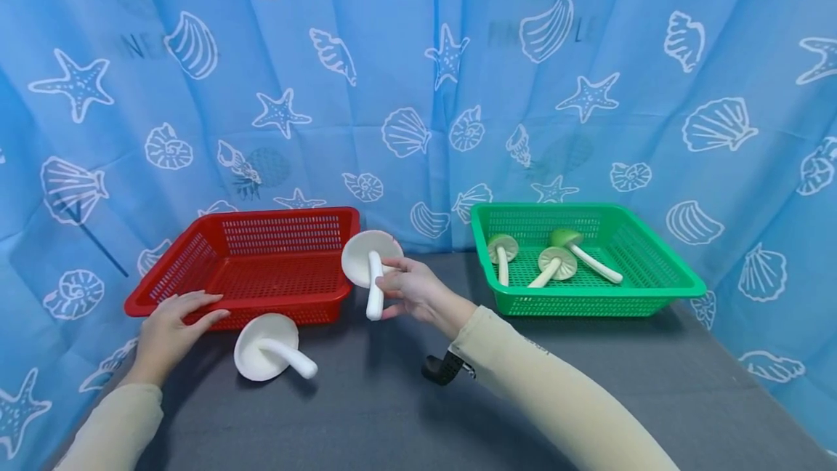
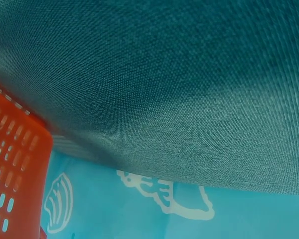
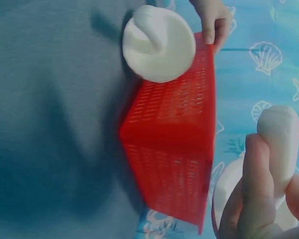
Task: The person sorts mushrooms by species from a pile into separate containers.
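Observation:
My right hand (image 1: 415,289) pinches the stem of a white toy mushroom (image 1: 356,260) between thumb and fingers, its cap tilted up beside the right end of the red basket (image 1: 281,304). My left hand (image 1: 171,329) holds that basket's front rim near the left, thumb outside and fingers over the edge. A second white toy mushroom (image 1: 251,351) leans on the grey table before the basket, stem pointing right. In the right wrist view, the held mushroom's stem (image 3: 280,144) stands between my fingers, its cap partly hidden behind them. The left wrist view leaves my left hand out.
On the right stands a green basket (image 1: 598,302) holding a few mushrooms: one with a green cap (image 1: 565,237) and two paler ones, one of them a leaning mushroom (image 1: 558,262). A blue curtain (image 1: 418,93) with white shell prints hangs behind the grey table (image 1: 366,420).

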Action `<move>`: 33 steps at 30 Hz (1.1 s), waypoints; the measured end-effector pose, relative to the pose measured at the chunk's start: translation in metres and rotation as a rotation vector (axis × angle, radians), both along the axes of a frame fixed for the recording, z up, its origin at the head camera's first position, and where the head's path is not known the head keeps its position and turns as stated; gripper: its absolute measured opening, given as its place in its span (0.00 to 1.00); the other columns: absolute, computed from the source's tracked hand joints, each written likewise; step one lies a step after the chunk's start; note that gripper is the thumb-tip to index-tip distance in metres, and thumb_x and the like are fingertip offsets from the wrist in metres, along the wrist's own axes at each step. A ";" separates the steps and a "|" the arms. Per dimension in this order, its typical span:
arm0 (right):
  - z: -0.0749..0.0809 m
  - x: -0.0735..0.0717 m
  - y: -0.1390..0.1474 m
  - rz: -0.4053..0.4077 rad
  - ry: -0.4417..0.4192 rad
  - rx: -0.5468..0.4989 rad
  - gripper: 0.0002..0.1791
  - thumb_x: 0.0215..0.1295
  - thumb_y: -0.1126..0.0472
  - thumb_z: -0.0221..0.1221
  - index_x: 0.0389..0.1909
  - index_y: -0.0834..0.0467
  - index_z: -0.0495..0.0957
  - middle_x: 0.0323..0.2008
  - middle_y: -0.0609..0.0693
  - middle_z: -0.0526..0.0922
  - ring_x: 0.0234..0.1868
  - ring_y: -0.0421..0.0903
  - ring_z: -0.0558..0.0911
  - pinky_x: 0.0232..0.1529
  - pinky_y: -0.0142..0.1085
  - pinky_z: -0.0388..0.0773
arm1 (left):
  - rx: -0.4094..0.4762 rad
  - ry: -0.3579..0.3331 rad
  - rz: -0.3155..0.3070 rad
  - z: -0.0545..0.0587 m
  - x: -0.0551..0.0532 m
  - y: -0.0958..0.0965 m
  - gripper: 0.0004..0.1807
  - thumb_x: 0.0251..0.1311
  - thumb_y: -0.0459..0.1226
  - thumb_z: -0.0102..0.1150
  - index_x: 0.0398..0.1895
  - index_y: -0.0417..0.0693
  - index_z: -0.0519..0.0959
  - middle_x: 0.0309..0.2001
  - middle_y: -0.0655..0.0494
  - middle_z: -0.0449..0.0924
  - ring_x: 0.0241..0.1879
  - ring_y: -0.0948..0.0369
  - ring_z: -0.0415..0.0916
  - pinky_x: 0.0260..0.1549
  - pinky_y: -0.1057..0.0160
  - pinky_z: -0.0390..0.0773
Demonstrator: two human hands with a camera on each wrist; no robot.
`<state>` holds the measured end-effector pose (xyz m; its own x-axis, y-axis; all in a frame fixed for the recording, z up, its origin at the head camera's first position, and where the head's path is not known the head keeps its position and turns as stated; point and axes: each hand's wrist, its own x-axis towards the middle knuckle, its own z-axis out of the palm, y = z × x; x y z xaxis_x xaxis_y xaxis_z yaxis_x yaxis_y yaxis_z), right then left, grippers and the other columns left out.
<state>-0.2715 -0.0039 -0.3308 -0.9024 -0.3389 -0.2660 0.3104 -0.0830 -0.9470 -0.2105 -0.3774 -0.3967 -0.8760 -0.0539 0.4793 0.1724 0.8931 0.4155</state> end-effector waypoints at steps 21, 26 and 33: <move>0.010 -0.034 -0.073 -0.043 0.091 -0.042 0.27 0.68 0.70 0.57 0.68 0.58 0.66 0.53 0.56 0.77 0.44 0.50 0.79 0.31 0.42 0.82 | 0.027 0.009 -0.032 0.002 -0.001 0.001 0.29 0.54 0.48 0.70 0.55 0.40 0.79 0.53 0.36 0.78 0.50 0.40 0.70 0.45 0.32 0.72; 0.005 -0.040 -0.089 -0.058 0.158 0.012 0.26 0.67 0.70 0.58 0.65 0.58 0.69 0.51 0.55 0.79 0.49 0.52 0.80 0.41 0.50 0.82 | 0.028 0.008 -0.020 0.002 0.000 0.000 0.28 0.54 0.45 0.71 0.55 0.40 0.80 0.53 0.37 0.78 0.50 0.41 0.70 0.45 0.32 0.72; 0.003 -0.039 -0.099 -0.023 0.222 0.122 0.31 0.66 0.73 0.57 0.69 0.54 0.67 0.66 0.55 0.70 0.62 0.53 0.72 0.50 0.48 0.79 | 0.018 0.020 -0.027 0.002 -0.001 0.000 0.26 0.53 0.42 0.72 0.53 0.39 0.80 0.51 0.36 0.79 0.49 0.40 0.71 0.45 0.33 0.71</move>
<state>-0.3107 -0.1027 -0.3279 -0.9505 -0.2950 -0.0979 0.0928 0.0312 -0.9952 -0.2115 -0.3774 -0.3943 -0.8677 -0.0394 0.4955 0.2043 0.8805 0.4278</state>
